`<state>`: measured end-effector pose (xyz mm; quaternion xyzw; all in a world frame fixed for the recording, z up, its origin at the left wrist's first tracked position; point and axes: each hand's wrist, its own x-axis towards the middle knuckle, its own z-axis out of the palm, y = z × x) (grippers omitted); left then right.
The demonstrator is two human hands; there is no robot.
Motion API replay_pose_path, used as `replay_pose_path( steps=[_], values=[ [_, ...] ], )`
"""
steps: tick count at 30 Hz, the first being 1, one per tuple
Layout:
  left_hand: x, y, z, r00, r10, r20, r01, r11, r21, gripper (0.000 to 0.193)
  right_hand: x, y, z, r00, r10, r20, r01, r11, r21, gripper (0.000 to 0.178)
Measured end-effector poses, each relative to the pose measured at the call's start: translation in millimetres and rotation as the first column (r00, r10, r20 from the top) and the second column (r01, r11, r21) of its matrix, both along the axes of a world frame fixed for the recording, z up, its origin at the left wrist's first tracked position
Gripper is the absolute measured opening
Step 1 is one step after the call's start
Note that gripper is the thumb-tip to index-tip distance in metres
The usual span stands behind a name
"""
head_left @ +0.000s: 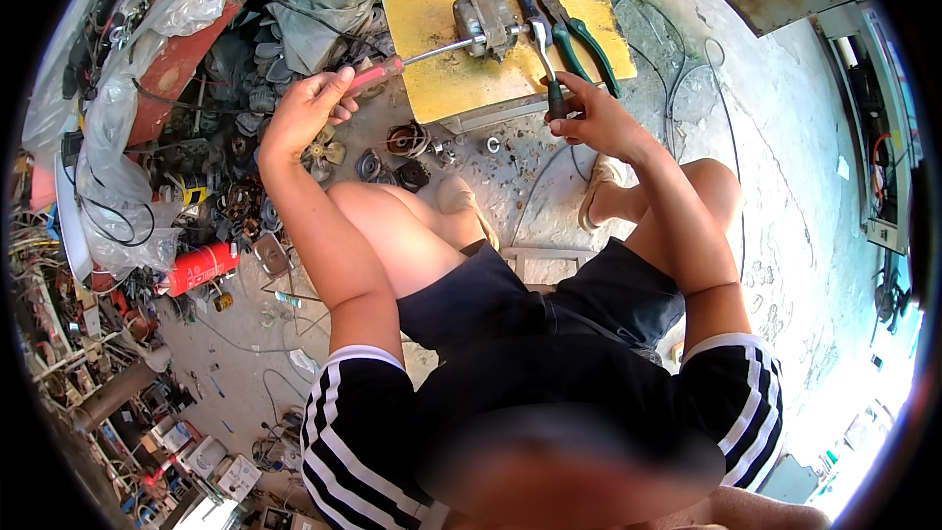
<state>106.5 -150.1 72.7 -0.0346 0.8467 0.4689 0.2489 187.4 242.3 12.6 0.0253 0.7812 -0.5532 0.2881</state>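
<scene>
A small grey electric motor (488, 20) sits on a yellow board (442, 69) in front of me. My left hand (306, 110) grips the red handle of a screwdriver (392, 67), whose shaft reaches the motor's left side. My right hand (591, 118) holds the dark handle of a metal wrench-like tool (543, 54) that rises to the motor's right side. Green-handled pliers (579, 34) lie on the board just right of the motor.
Scrap motor parts, coils and wires (245, 177) crowd the floor at left, with plastic sheeting (108, 128) and a red cylinder (201, 267). A black cable (706, 88) loops over the concrete floor at right. My knees and sandalled feet sit below the board.
</scene>
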Motion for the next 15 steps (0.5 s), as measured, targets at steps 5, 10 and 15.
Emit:
replay_pose_path(
  steps=[5, 10, 15],
  values=[
    [13, 13, 3, 0.973, -0.037, -0.227, 0.037, 0.999, -0.008, 0.041, -1, 1, 0, 1.000, 0.004, 0.004, -0.004, 1.000, 0.009, 0.075],
    [2, 5, 4, 0.999, 0.031, 0.010, -0.031, 0.999, 0.033, 0.037, -1, 2, -3, 1.000, 0.005, -0.003, -0.004, 1.000, 0.009, 0.076],
    [1, 5, -2, 0.993, 0.006, -0.117, -0.006, 1.000, -0.004, 0.033, 0, 0, 2, 1.000, 0.007, -0.008, -0.007, 1.000, 0.023, 0.075]
  ],
)
